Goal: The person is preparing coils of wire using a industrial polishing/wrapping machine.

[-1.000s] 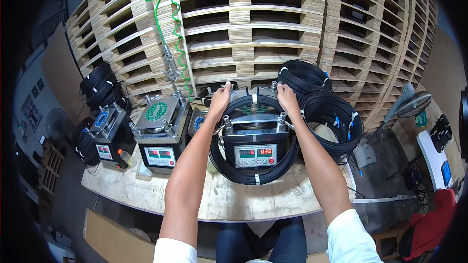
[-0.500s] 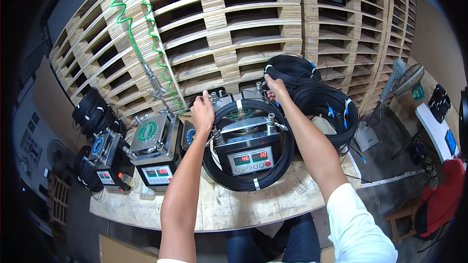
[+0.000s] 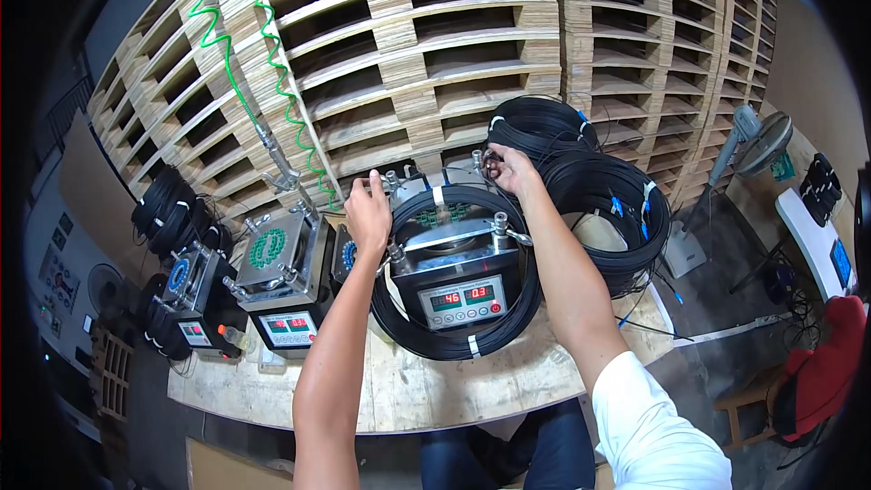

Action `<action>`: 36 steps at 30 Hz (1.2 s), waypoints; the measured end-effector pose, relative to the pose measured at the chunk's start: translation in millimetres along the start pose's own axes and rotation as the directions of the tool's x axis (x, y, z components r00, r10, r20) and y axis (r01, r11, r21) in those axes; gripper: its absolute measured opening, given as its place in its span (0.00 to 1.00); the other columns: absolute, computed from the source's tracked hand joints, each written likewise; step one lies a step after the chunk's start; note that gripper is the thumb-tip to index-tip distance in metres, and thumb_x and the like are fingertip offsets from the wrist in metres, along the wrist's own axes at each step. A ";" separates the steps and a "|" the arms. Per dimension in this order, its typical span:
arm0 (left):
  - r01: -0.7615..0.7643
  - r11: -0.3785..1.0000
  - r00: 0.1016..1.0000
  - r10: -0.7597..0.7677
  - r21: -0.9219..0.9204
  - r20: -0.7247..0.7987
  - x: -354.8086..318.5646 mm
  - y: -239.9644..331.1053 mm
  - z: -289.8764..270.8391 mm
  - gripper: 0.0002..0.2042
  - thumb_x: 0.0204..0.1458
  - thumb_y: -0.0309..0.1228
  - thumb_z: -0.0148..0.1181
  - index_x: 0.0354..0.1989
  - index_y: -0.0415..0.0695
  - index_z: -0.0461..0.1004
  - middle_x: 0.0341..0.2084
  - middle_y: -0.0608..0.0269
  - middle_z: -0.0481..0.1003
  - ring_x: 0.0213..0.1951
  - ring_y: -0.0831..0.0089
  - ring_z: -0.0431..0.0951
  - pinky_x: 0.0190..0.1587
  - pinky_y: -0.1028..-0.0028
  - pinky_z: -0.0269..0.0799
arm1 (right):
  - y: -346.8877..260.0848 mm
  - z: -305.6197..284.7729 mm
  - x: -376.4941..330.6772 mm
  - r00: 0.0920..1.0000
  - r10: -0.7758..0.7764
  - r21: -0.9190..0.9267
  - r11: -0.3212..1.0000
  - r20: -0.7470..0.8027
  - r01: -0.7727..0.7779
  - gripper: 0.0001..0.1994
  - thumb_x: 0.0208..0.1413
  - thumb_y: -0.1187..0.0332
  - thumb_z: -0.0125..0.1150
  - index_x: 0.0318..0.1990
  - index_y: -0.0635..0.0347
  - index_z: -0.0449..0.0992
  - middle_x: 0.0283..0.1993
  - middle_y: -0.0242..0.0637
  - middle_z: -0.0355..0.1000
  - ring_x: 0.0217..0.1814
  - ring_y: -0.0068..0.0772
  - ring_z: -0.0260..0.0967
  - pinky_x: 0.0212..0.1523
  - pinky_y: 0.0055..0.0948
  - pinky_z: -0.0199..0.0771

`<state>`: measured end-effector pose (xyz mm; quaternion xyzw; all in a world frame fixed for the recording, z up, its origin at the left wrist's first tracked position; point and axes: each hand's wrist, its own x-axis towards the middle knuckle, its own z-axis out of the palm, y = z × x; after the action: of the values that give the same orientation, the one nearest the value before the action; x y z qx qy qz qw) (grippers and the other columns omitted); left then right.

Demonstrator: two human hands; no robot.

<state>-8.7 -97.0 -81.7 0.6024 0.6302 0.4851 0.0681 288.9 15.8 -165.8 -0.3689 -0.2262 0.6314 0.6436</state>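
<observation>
Behind everything, tall pallet stack [image 3: 395, 45]; below, wooden surface [image 3: 399, 395] w/ black cable coil [image 3: 426, 344] already looped around boxy machine [image 3: 445, 256], panel [image 3: 464, 316] lit, so coil placement apparently done. Next in size, L hand [image 3: 369, 215] near rear L post [image 3: 392, 180], grip pointing up, can't tell if spread or pinching; R hand [image 3: 511, 170] by rear R post [image 3: 477, 161], grip curled, can't tell on what. Poss. fastening left at those posts, but locked or not, can't tell.
</observation>
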 end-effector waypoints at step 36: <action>-0.060 0.987 0.992 0.042 -0.149 -0.118 18.8 -45.9 20.6 0.18 0.62 0.37 0.51 0.52 0.35 0.64 0.43 0.32 0.73 0.47 0.37 0.73 0.51 0.49 0.68 | 7.0 90.0 -171.3 0.852 -0.433 -0.927 0.088 0.293 0.364 0.31 0.68 0.42 0.35 0.67 0.54 0.61 0.60 0.63 0.67 0.63 0.64 0.64 0.63 0.49 0.63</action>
<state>-31.7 -61.6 -114.9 0.5826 0.5786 0.5670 0.0650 199.0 -135.5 -84.9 -0.6267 -0.6390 0.1411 0.4230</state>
